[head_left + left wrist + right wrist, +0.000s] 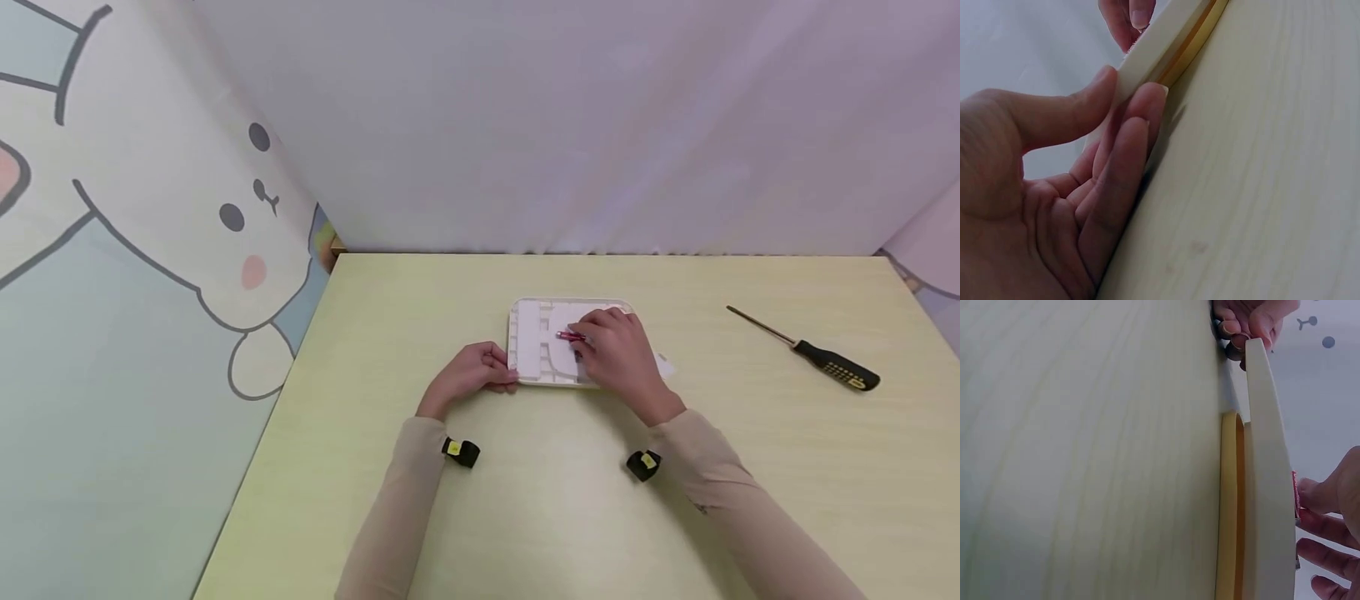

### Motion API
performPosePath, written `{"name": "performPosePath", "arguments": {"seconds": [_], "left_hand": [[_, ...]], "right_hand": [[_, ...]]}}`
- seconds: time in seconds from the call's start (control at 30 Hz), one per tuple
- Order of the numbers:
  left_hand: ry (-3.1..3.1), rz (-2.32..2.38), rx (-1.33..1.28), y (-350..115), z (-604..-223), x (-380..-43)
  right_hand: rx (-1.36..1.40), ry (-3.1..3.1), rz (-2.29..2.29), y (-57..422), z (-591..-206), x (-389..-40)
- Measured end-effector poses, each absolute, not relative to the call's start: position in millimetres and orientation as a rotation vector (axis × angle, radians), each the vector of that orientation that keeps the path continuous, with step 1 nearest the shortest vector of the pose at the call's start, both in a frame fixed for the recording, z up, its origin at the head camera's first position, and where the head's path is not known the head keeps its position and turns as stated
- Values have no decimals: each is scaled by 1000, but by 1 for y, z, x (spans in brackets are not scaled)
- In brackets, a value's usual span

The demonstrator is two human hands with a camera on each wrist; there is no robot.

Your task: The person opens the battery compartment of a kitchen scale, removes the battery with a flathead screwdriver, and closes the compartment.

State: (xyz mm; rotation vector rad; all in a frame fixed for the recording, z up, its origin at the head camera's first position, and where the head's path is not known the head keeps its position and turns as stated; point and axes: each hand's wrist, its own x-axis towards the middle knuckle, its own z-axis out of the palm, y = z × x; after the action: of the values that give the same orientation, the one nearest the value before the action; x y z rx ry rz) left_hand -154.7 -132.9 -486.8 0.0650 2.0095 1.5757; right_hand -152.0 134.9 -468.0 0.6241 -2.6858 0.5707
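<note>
The left hand (pixel 472 368) and right hand (pixel 618 350) are bare. Beige sleeves (pixel 393 517) are worn down to the wrists. At each cuff a small black camera (pixel 468 455) is attached, marked with a yellow patch (pixel 454 448). On the right sleeve (pixel 750 500), a dark spot (pixel 701 508) is seen.

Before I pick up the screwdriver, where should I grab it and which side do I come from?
I'd grip the middle of the thick black handle, coming from above on the side nearest you. The screwdriver lies on the table with its handle to the right and nearer you, and its thin metal shaft pointing away, so the handle is probably the easier part.
</note>
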Motion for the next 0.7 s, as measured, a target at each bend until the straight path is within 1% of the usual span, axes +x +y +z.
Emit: {"name": "performPosePath", "arguments": {"seconds": [0.4,0.7], "left_hand": [[2003,1559,65,-128,-487,-156],[2011,1576,59,-131,-486,-155]], "right_hand": [[591,-2647,539,137,-480,-152],[606,-2673,483,133,-474,-154]]}}
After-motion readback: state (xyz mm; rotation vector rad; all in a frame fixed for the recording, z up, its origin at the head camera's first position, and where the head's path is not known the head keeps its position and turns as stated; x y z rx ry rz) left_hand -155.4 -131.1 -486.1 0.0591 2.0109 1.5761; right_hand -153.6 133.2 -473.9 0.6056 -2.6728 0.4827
